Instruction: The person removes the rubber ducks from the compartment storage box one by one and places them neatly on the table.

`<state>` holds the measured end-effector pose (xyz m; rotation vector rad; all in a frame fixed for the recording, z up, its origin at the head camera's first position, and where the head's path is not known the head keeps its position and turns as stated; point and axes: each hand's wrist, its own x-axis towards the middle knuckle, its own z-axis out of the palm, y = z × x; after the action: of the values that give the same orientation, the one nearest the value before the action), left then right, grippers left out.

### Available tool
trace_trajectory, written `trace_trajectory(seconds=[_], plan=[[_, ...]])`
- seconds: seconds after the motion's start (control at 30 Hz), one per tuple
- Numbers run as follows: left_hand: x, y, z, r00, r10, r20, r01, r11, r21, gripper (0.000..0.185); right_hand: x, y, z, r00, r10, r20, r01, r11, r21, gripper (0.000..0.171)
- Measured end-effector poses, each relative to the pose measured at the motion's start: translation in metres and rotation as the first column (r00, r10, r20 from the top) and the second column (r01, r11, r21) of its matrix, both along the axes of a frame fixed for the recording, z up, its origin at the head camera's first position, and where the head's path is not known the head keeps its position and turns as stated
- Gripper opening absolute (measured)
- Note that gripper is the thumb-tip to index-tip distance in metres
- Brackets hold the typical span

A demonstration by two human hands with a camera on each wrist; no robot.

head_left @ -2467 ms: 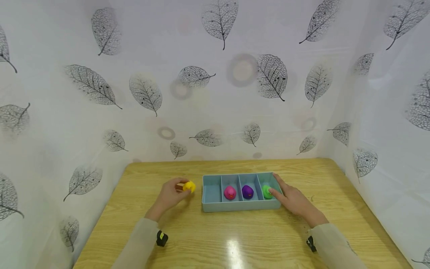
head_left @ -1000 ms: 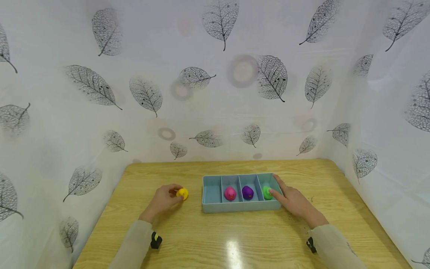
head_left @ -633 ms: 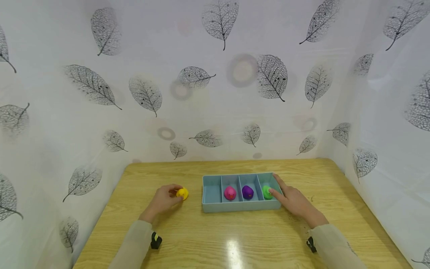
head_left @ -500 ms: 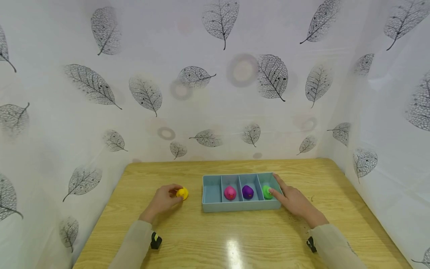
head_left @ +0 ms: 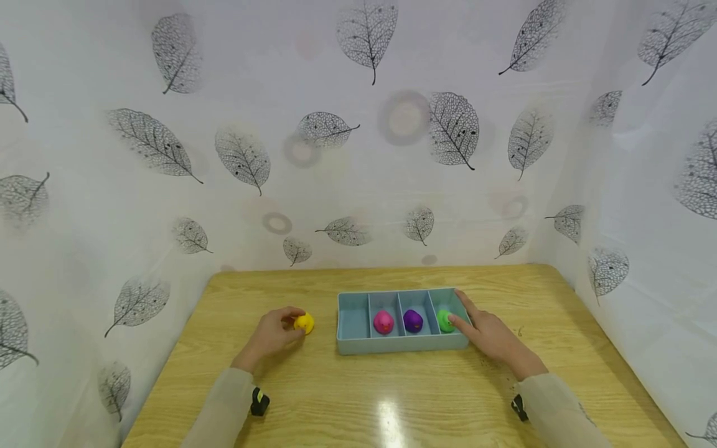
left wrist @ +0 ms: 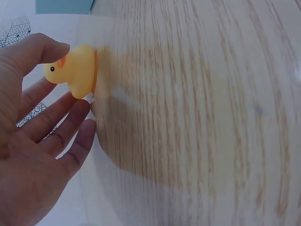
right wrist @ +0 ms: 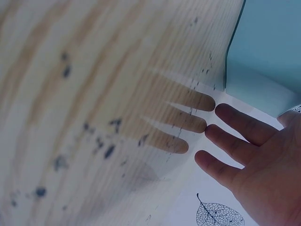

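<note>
A yellow duck (head_left: 305, 323) (left wrist: 77, 70) stands on the wooden table (head_left: 392, 398), left of a light blue tray (head_left: 353, 345). My left hand (head_left: 291, 325) holds it, the thumb on its head and the fingers (left wrist: 70, 117) by its base. The tray has a row of compartments. The leftmost one is empty; a pink duck (head_left: 383, 321), a purple duck (head_left: 412, 320) and a green duck (head_left: 445, 320) fill the others. My right hand (head_left: 467, 317) lies flat at the tray's right end, its fingers (right wrist: 235, 125) straight on the table beside the tray wall (right wrist: 268, 52).
White sheets printed with grey leaves (head_left: 454, 127) close in the table at the back, left and right. Bare wood runs along the front, with a glare spot (head_left: 389, 417). A black wrist device (head_left: 259, 401) sits on each sleeve.
Since 2.5 s ago my left hand has carried the yellow duck left, away from the tray, and set it on the table. Nothing has moved in the last second.
</note>
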<state>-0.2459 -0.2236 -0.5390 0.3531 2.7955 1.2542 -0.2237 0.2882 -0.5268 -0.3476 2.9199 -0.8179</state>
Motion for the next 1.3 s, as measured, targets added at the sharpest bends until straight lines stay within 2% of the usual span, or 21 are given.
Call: trace_trajectory(seconds=[0.17, 0.37, 0.5, 0.67, 0.87, 1.03, 1.3], plan=[[0.0, 0.0, 0.0, 1.0, -0.007, -0.011, 0.007, 1.0, 0.01, 0.04, 0.0, 0.0, -0.001, 1.0, 0.01, -0.028, -0.01, 1.0, 0.004, 0.079], [0.003, 0.004, 0.008, 0.999, 0.015, -0.044, -0.015, 1.0, -0.001, 0.044, 0.001, -0.001, 0.0, 0.997, 0.014, -0.08, -0.013, 1.0, 0.024, 0.078], [0.003, 0.008, 0.015, 0.996, 0.033, -0.089, -0.033, 0.999, -0.007, 0.049, 0.001, -0.002, 0.002, 0.994, 0.02, -0.105, -0.016, 0.999, 0.045, 0.076], [0.002, 0.019, 0.026, 0.982, 0.036, -0.186, -0.038, 0.999, -0.004, 0.05, 0.001, -0.002, 0.004, 0.993, 0.024, -0.114, -0.017, 0.998, 0.061, 0.075], [0.004, 0.034, 0.041, 0.97, -0.007, -0.242, 0.014, 1.0, 0.028, 0.048, 0.001, -0.003, 0.005, 0.992, 0.026, -0.123, -0.018, 0.997, 0.07, 0.075], [0.005, 0.046, 0.048, 0.959, -0.049, -0.279, 0.066, 0.996, 0.053, 0.046, 0.002, -0.003, 0.005, 0.992, 0.021, -0.126, -0.013, 0.998, 0.065, 0.074], [0.006, 0.061, 0.053, 0.968, -0.101, -0.231, 0.125, 0.988, 0.095, 0.048, 0.002, -0.003, 0.004, 0.992, 0.025, -0.122, -0.016, 0.997, 0.071, 0.074]])
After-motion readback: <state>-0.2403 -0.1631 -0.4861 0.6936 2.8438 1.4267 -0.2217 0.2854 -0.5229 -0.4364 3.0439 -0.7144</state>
